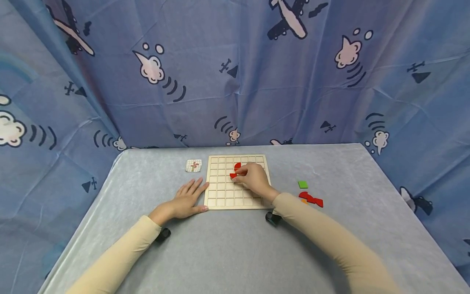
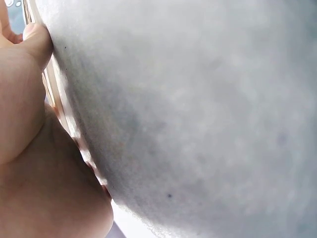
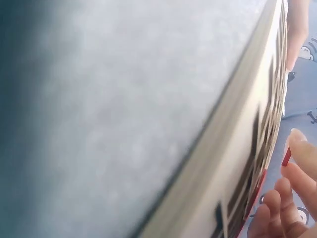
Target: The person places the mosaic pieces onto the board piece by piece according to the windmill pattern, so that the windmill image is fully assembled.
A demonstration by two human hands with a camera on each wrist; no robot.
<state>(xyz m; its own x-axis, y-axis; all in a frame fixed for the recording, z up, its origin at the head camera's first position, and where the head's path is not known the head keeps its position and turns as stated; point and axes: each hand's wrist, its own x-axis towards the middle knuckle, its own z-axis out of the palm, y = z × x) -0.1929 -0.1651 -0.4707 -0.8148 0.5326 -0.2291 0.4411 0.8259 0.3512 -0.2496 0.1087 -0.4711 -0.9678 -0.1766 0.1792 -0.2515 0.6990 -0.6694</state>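
Note:
A pale wooden grid board (image 1: 220,200) lies on the table. My left hand (image 1: 185,200) rests flat with spread fingers, its thumb and a fingertip at the board's left edge. Over the board, my right hand (image 1: 255,178) pinches a small red piece (image 3: 287,156) between thumb and finger. A red piece with a curved side (image 1: 237,165) lies on the grid just beyond those fingertips. Part of the grid is hidden under the right hand.
Left of the board lies a small card (image 1: 193,165) with a pinwheel-like picture on a grid. To the right are a green square (image 1: 302,184), several red pieces (image 1: 311,199) and an orange piece (image 1: 304,201). A blue patterned curtain (image 1: 205,81) hangs behind the table.

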